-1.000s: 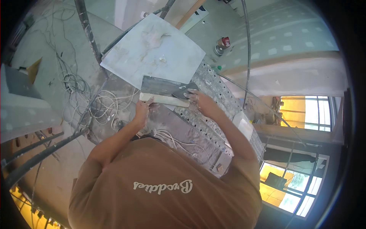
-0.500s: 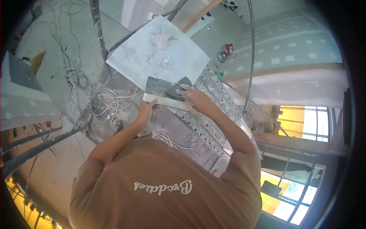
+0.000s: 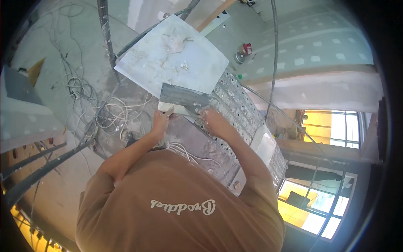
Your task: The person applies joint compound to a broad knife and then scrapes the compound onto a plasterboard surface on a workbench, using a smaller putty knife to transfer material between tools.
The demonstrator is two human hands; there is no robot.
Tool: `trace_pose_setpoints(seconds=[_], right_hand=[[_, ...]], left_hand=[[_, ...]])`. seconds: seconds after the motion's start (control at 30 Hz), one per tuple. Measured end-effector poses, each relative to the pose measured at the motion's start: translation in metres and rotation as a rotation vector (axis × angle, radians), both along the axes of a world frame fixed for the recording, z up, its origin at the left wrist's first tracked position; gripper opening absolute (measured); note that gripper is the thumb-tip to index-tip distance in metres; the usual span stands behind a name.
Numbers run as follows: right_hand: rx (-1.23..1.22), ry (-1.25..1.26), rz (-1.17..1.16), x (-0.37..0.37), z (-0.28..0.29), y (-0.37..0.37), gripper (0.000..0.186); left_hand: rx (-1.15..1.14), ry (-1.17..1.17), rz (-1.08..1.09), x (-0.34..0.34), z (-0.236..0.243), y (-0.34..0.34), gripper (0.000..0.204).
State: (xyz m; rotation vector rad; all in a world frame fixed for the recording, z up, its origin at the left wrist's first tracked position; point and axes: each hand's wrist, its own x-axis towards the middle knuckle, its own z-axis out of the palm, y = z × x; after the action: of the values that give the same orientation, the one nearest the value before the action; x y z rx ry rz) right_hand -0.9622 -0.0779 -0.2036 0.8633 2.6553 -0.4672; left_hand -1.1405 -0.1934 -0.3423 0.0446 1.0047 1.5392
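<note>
My left hand (image 3: 160, 122) grips the left end of a wide filling knife (image 3: 184, 95), its thumb on the cream-coloured back. The knife's long grey blade faces away from me, over the near edge of a pale, plaster-smeared board (image 3: 176, 54). At the knife's right end, my right hand (image 3: 216, 123) is closed on a smaller putty knife (image 3: 192, 110). Only a little of this dark blade shows, against the cream back; its handle is hidden in my fingers. Bits of plaster and a pinkish patch lie on the board.
A perforated metal scaffold plank (image 3: 237, 103) runs beneath and to the right. Dark scaffold tubes (image 3: 105, 33) stand around me. Tangled white cables (image 3: 115, 113) lie at left. A bucket (image 3: 239, 57) stands near the plasterboard wall (image 3: 323, 52); windows (image 3: 346, 130) are at right.
My right hand has drawn the putty knife back toward me, off the wide blade's face to its near edge. The left hand stays on the wide knife. The view has shifted slightly.
</note>
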Motion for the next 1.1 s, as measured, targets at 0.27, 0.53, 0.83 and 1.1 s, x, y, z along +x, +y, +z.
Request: trace_pose_setpoints(seconds=[0.27, 0.53, 0.83, 1.1], right_hand=[[0.136, 0.138, -0.121, -0.020, -0.014, -0.008, 0.041], [0.235, 0.221, -0.193, -0.005, -0.014, -0.005, 0.036], [0.111, 0.141, -0.269, 0.016, -0.008, 0.017, 0.034], [0.108, 0.027, -0.486, -0.003, -0.013, 0.008, 0.035]], left_hand=[[-0.029, 0.012, -0.058, -0.002, 0.000, 0.002, 0.022], [0.038, -0.019, 0.012, 0.006, -0.016, 0.004, 0.021], [0.038, -0.059, 0.008, 0.005, -0.010, 0.005, 0.023], [0.073, -0.075, 0.038, 0.007, -0.017, 0.006, 0.024]])
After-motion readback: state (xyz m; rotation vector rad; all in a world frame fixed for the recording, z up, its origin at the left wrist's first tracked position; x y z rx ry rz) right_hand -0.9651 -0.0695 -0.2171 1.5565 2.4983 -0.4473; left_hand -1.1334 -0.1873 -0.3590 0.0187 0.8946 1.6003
